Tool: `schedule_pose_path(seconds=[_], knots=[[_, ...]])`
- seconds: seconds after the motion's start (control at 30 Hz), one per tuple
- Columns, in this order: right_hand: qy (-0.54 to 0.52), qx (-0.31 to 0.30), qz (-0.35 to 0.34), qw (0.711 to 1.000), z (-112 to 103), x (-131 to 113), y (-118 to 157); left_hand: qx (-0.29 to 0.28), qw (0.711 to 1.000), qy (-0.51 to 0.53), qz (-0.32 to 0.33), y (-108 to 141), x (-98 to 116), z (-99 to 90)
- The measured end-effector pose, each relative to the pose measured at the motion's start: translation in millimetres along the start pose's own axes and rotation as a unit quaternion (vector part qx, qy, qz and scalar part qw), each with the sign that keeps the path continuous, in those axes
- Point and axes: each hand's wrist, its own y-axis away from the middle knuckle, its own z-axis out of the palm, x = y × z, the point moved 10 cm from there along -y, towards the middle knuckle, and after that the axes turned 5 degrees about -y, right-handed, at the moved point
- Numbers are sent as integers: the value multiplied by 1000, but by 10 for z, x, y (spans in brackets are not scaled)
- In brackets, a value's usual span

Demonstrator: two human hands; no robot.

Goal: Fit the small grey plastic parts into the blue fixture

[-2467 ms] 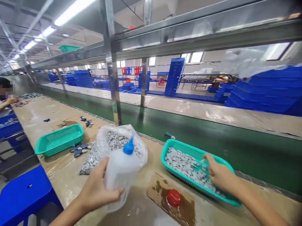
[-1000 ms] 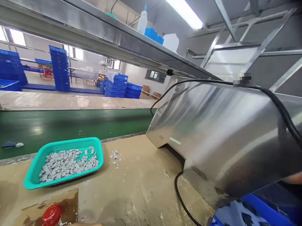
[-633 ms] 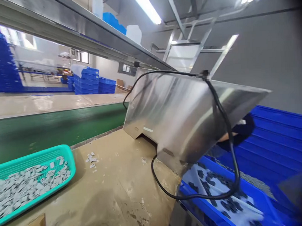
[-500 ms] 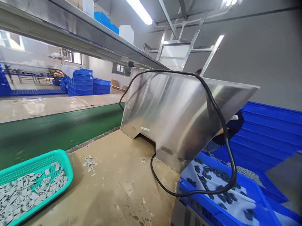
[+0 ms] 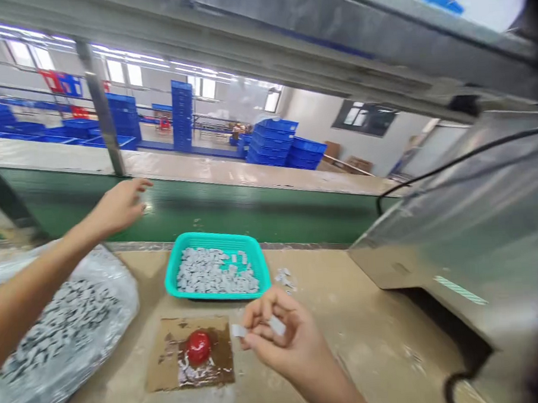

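Observation:
My right hand [image 5: 287,342] hovers over the bench, its fingertips pinched on a few small grey-white pieces [image 5: 239,330]. Just behind it sits a teal basket [image 5: 258,267] filled with several of the same grey pieces. A red blob [image 5: 198,347] lies on a stained brown card [image 5: 167,363] to the left of that hand. My left hand [image 5: 117,207] is stretched out over the green conveyor belt [image 5: 260,211], fingers apart, holding nothing. Under my left forearm lies a clear plastic bag [image 5: 60,329] full of small parts.
A slanted stainless steel housing [image 5: 466,228] with a black cable [image 5: 450,161] fills the right side. A steel shelf rail [image 5: 289,40] runs overhead, carried by an upright post [image 5: 99,108]. Blue crates [image 5: 275,142] are stacked across the hall.
The view swung right to the steel housing and blue bins, then back to the bench. The bottle has left my left hand, which now reaches over the belt. My right hand now pinches small pieces.

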Motion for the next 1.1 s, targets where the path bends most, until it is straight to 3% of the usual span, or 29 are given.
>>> schedule_pose_path(seconds=[0.17, 0.23, 0.3, 0.4, 0.53, 0.6, 0.73, 0.83, 0.97, 1.1], knots=[[42, 47, 4, 998, -355, 154, 181, 27, 975, -108, -191, -208, -1032, 99], [47, 70, 11, 996, -499, 255, 269, 29, 969, -107, -223, -148, -1283, 109], [72, 71, 8, 995, -544, 318, 313, 31, 972, -85, -216, -89, -1347, 51], [180, 51, -7, 982, -461, 375, 305, 46, 982, -15, -182, -63, -1161, -74], [318, 42, -44, 946, -292, 467, 231, 56, 978, 150, -137, 161, -689, -56], [368, 26, -53, 928, -199, 531, 185, 49, 965, 234, -108, 527, -443, -5], [420, -33, -55, 905, -20, 627, 118, 25, 941, 330, -69, 1566, -125, 102], [440, -39, -62, 895, 19, 631, 120, 41, 952, 301, -26, 2121, -43, 115], [440, -23, -67, 895, 0, 648, 143, 15, 955, 298, -2, 2301, -18, 251], [426, 2, -65, 902, -56, 677, 145, -73, 929, 358, -57, 2317, -34, 508]])
